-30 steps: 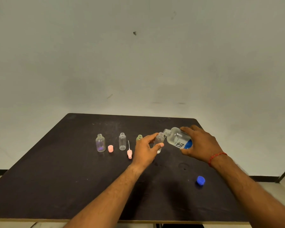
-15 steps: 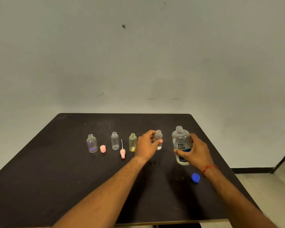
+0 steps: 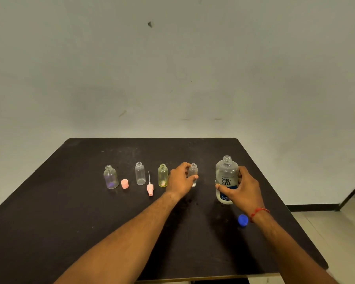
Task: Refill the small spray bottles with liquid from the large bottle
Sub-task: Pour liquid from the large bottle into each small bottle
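Note:
The large clear bottle with a blue label stands upright and uncapped on the black table. My right hand grips its lower half. My left hand holds a small clear bottle standing on the table, thumb and fingers round it. To the left stand three more open small bottles: a yellowish one, a clear one and a rounder one.
A pink spray head with its tube lies between the clear and yellowish bottles. A pink cap sits beside the rounder bottle. The blue cap lies near my right wrist. The table's right edge is close.
The large bottle was tilted over the small bottle's mouth a second ago. It has since been set upright on the table to the right. My left hand stays on the small bottle.

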`<state>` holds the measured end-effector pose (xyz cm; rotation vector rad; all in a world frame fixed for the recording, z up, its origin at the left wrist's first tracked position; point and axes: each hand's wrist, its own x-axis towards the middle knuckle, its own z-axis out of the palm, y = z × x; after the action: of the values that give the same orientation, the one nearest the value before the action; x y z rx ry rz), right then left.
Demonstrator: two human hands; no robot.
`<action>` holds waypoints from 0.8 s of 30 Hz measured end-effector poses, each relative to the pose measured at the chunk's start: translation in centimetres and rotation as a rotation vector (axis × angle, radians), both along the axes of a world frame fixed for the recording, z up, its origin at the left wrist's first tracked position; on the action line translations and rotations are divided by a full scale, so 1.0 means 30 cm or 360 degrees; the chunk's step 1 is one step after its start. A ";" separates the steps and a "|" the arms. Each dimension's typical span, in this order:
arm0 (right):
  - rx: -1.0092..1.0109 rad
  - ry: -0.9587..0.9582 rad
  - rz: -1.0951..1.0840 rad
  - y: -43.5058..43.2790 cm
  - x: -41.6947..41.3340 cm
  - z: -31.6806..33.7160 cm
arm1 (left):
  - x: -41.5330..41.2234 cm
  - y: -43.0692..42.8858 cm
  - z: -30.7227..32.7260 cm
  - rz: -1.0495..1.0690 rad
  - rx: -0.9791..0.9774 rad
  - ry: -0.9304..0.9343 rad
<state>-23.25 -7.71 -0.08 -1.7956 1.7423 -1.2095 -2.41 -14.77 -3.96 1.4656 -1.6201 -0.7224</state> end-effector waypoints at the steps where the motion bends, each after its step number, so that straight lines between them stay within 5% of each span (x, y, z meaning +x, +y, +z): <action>1: -0.0001 -0.0005 0.0004 0.001 0.003 0.001 | 0.003 0.001 -0.002 -0.0002 0.0005 -0.0001; 16: 0.0002 0.0011 0.0021 0.023 0.018 -0.003 | 0.014 0.030 -0.015 -0.0022 0.0041 0.0043; 24: -0.0030 0.0021 0.0033 0.024 0.032 0.016 | 0.058 0.169 0.045 0.0254 -0.0397 0.0227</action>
<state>-22.29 -6.98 0.42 -1.8317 1.7207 -1.2122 -0.69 -9.70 -2.62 1.3143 -1.4112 -0.5030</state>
